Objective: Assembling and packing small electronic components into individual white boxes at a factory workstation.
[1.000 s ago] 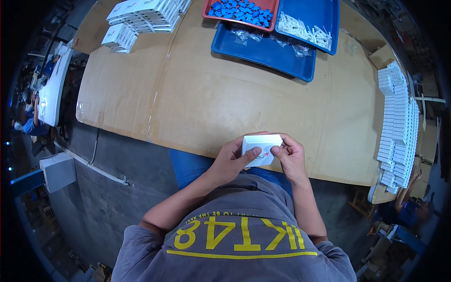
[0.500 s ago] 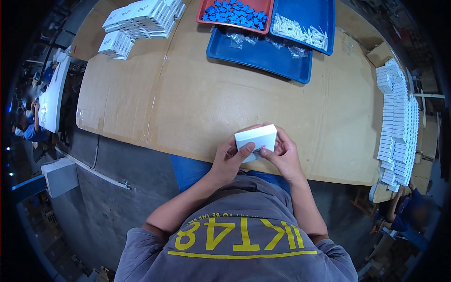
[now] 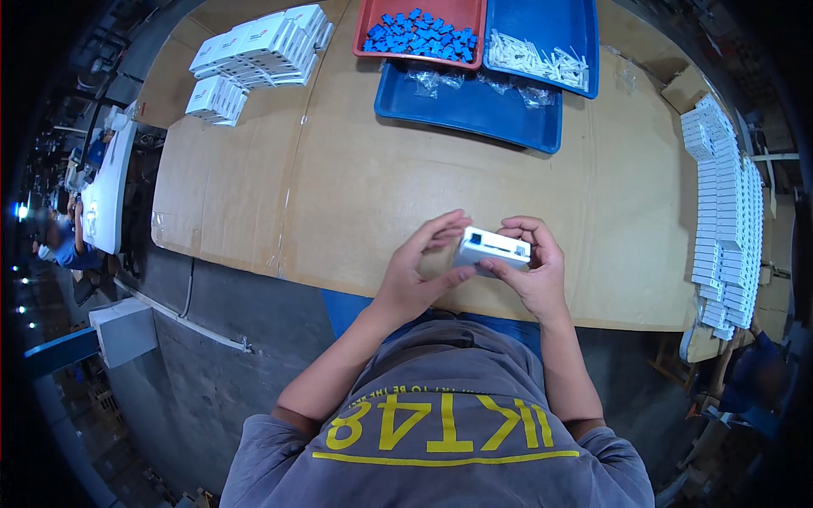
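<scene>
Looks like mid-job to me: one small white box [image 3: 494,248] is up in both hands just over the near edge of the table [image 3: 339,195], not set down with the rest yet. The right hand [image 3: 533,267] is curled tight round its right end; the left hand [image 3: 421,262] is half open, fingers fanned against the left end. Finished-looking white boxes [image 3: 724,195] run in rows at 3 o'clock, another stack [image 3: 254,46] sits at 11, and trays of blue parts [image 3: 421,30] and white parts [image 3: 542,46] wait at 12.
</scene>
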A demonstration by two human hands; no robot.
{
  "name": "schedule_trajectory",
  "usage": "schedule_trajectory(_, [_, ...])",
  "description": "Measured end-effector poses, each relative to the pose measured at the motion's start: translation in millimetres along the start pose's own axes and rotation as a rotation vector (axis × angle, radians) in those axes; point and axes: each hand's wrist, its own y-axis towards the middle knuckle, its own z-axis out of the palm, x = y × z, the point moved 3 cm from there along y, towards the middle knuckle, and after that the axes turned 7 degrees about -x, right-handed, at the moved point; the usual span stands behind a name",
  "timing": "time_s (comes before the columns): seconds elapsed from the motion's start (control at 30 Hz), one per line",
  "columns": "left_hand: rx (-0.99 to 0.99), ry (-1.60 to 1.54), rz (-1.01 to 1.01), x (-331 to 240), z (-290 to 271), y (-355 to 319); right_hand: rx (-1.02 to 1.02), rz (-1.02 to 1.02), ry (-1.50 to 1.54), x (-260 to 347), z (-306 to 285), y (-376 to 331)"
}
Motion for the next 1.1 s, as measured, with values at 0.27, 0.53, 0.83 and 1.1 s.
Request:
schedule_trajectory(0.27, [0.023, -0.300, -0.164, -18, 9, -5, 0.092, 0.136, 0.357, -6, -1, -9])
schedule_trajectory(0.53, [0.066, -0.102, 0.044, -24, 8, -10, 0.175, -0.096, 0.225, 7, -3, -15])
schedule_trajectory(0.83, [0.028, -0.177, 0.043, -21, 10, -13, 0.160, -0.104, 0.170, 12, -2, -17])
schedule_trajectory(1.1, [0.065, -0.118, 0.057, -21, 9, -9, 0.179, -0.115, 0.143, 6, -5, -12])
